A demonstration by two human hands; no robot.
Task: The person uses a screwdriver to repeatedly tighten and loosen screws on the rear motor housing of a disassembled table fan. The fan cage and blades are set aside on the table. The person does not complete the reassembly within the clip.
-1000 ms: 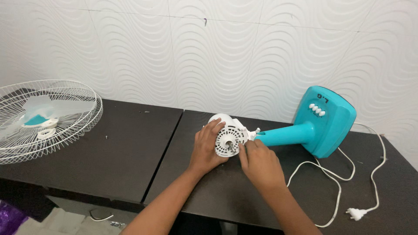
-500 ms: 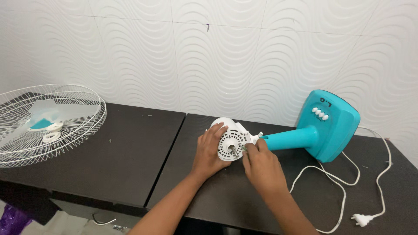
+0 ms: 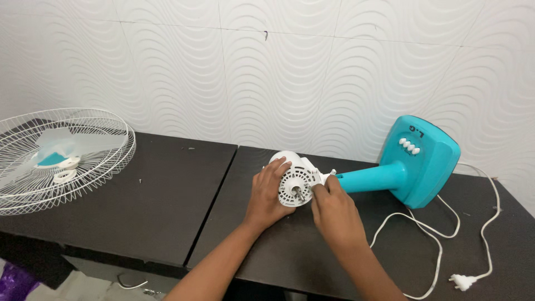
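Between the two hands, in the head view, a white fan motor housing (image 3: 294,181) is being held, lying on its side on the dark table (image 3: 167,206) with its short shaft facing the camera. The left hand (image 3: 266,196) is being kept curled around the housing's left side, fingers over the top. The right hand (image 3: 334,210) is being pressed against the housing's right edge, fingers bent and gripping it. Just beyond the right hand, a teal stand (image 3: 415,161) with white buttons is being left on its side, joined to the housing. A white power cord (image 3: 440,245) is trailing right of that hand. Well left of the left hand, a white wire guard (image 3: 61,159) with blades inside is lying flat.
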